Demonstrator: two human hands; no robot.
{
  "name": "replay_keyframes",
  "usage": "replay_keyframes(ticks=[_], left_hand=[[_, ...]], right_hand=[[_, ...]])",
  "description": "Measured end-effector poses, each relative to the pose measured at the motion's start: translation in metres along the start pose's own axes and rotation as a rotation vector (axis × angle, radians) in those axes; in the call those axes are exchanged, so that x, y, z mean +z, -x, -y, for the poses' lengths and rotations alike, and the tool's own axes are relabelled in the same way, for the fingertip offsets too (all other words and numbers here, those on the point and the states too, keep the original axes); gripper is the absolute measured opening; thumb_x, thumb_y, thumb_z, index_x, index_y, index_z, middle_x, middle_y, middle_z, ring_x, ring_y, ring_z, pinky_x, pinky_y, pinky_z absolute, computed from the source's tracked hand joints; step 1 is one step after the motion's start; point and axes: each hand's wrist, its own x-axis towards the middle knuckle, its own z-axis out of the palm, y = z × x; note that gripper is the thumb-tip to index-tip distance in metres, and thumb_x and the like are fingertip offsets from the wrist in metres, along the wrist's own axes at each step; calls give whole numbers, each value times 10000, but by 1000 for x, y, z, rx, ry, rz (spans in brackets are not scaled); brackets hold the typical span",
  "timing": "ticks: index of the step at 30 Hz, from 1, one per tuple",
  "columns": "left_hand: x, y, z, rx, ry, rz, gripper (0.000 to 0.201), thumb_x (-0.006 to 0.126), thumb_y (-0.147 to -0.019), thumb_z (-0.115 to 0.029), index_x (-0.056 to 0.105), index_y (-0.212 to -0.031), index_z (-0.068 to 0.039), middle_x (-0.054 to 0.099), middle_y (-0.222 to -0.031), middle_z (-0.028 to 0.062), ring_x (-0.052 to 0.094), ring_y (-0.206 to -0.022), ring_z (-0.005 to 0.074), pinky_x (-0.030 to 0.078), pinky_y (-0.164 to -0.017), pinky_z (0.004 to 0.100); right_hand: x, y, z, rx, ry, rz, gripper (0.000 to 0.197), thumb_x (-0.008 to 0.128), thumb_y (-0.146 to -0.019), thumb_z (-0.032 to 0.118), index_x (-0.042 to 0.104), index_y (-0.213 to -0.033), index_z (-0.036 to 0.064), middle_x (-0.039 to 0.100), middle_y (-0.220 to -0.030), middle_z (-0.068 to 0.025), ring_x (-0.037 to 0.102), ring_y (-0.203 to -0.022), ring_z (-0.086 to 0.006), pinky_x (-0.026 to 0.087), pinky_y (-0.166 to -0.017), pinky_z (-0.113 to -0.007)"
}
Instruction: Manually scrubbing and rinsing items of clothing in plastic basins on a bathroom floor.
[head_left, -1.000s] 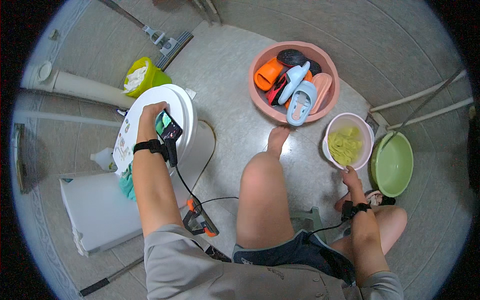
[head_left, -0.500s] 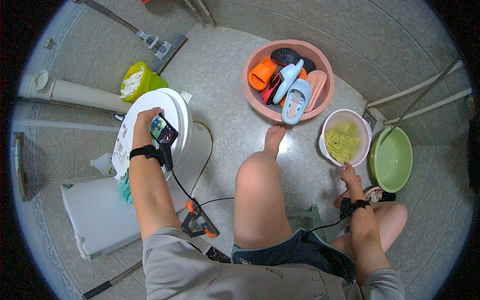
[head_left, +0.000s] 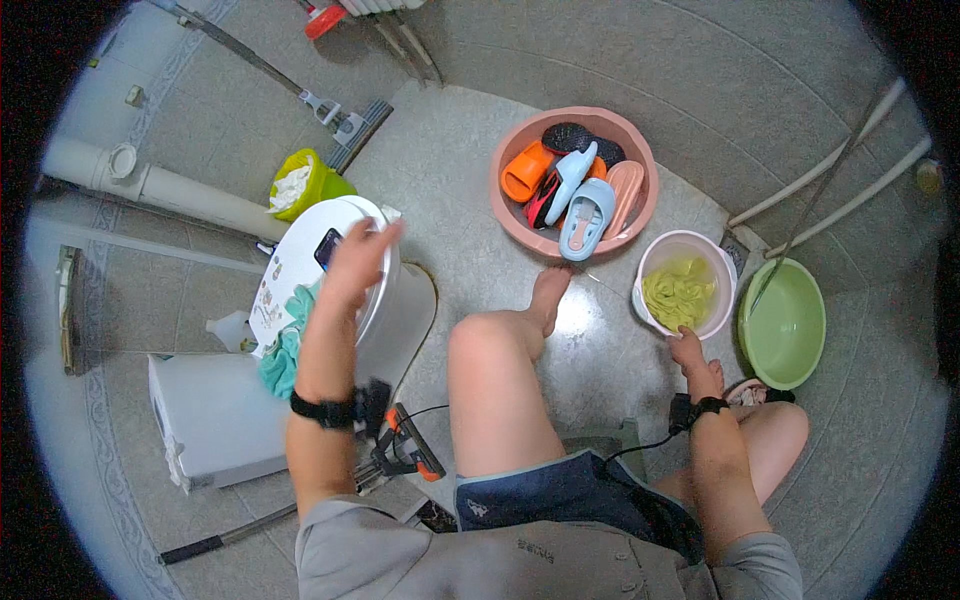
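My left hand (head_left: pixel 358 264), slightly blurred, is over the white toilet lid (head_left: pixel 290 262) with its fingers apart and nothing seen in it. Beside it a phone (head_left: pixel 327 248) lies on the lid, partly hidden by the hand. A teal cloth (head_left: pixel 283 362) drapes over the lid's near edge, next to my left forearm. My right hand (head_left: pixel 688 352) grips the near rim of a small pale pink basin (head_left: pixel 646 318). In that basin yellow-green cloth (head_left: pixel 680 294) lies bunched in water.
A larger pink tub (head_left: pixel 508 228) of slippers and shoes stands ahead, near my foot. To the right a green basin (head_left: pixel 787 335) leans by the wall. On the left are a yellow-green bin (head_left: pixel 318 188), a mop (head_left: pixel 345 128) and a white box (head_left: pixel 215 420).
My left hand has let go of the phone, which now lies on the lid, and has moved right. The view has shifted slightly. My right hand stays at the basin's rim.
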Motion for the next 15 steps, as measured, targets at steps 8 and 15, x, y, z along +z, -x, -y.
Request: replay_keyframes(ticks=[8, 15], left_hand=[[118, 145, -66, 119, 345, 427, 656, 621, -795, -359, 375, -1260, 33, 459, -1193, 191, 494, -1041, 237, 434, -826, 347], [146, 85, -57, 293, 151, -76, 600, 640, -762, -360, 487, -1171, 51, 596, -985, 178, 564, -949, 244, 436, -825, 313]], right_hand=[[-10, 35, 57, 37, -92, 48, 560, 612, -729, 277, 496, -1181, -34, 537, -1145, -246, 520, -1074, -335, 398, -922, -365], [-22, 50, 68, 32, -152, 17, 566, 592, -734, 293, 496, -1179, -42, 523, -1172, -242, 503, -1108, -331, 391, -941, -356]])
